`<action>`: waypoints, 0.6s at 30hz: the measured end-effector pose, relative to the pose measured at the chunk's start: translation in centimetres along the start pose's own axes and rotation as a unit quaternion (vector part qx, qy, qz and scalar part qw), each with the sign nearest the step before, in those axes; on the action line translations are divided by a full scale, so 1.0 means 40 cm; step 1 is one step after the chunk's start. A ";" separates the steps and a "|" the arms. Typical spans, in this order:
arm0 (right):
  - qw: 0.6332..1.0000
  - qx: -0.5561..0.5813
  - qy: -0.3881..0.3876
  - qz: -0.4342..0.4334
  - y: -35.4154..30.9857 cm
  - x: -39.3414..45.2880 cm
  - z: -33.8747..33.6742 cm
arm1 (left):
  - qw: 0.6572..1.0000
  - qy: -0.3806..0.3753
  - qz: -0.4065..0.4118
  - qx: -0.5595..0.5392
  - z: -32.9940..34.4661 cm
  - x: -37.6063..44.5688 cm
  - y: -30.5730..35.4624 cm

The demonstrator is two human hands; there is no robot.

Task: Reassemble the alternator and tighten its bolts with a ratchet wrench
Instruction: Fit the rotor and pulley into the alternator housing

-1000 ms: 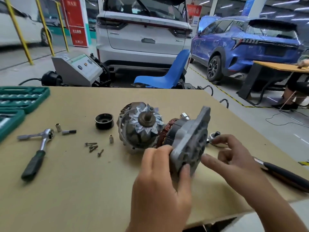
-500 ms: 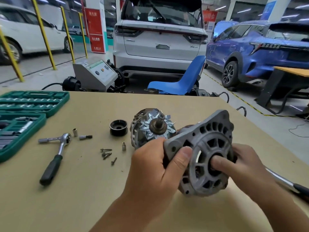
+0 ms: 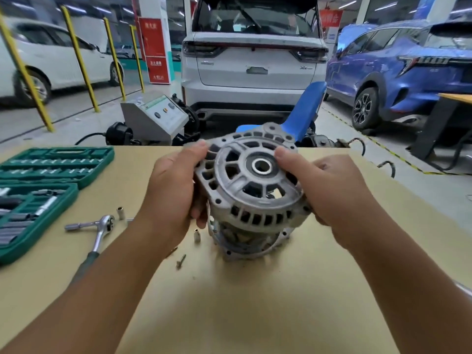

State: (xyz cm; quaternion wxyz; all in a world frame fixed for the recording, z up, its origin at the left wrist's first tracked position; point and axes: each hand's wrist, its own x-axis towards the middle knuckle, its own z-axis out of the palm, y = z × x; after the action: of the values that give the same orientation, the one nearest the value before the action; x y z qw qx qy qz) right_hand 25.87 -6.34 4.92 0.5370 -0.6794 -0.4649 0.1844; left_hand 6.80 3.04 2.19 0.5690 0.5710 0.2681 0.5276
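Observation:
The grey alternator end housing [image 3: 251,185], with vent slots and a central bearing hole, is held tilted over the rotor half [image 3: 245,242], which stands on the brown table [image 3: 255,302]. My left hand [image 3: 173,190] grips the housing's left rim, thumb on top. My right hand [image 3: 329,190] grips its right rim, thumb near the bearing. The ratchet wrench [image 3: 98,232] lies on the table to the left, beside a small socket [image 3: 120,212]. A loose bolt [image 3: 180,260] and a small sleeve [image 3: 196,235] lie just left of the rotor half.
Two green socket cases [image 3: 51,164] sit open at the table's left edge. Beyond the table stand a grey machine [image 3: 155,118], a blue chair [image 3: 304,111], a white car and a blue car.
Both hands have lifted the housing, turned it face-up and brought it over the rotor half. The camera has moved closer, and the pulley is hidden behind my hands.

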 end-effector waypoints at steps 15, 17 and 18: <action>0.998 -0.013 0.059 -0.010 0.047 -0.027 0.050 | 0.994 -0.066 -0.028 0.088 -0.058 0.069 -0.042; 0.998 0.011 0.061 -0.006 0.057 -0.033 0.052 | 0.991 -0.081 -0.042 0.095 -0.069 0.089 -0.036; 0.998 0.033 0.055 0.000 0.063 -0.037 0.054 | 0.990 -0.087 -0.048 0.101 -0.077 0.101 -0.033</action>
State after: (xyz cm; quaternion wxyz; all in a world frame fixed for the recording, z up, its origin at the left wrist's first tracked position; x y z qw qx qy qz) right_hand 24.61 -6.32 1.53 0.5836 -0.6706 -0.4282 0.1624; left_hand 5.61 8.10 1.53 0.5546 0.6556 0.2966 0.4179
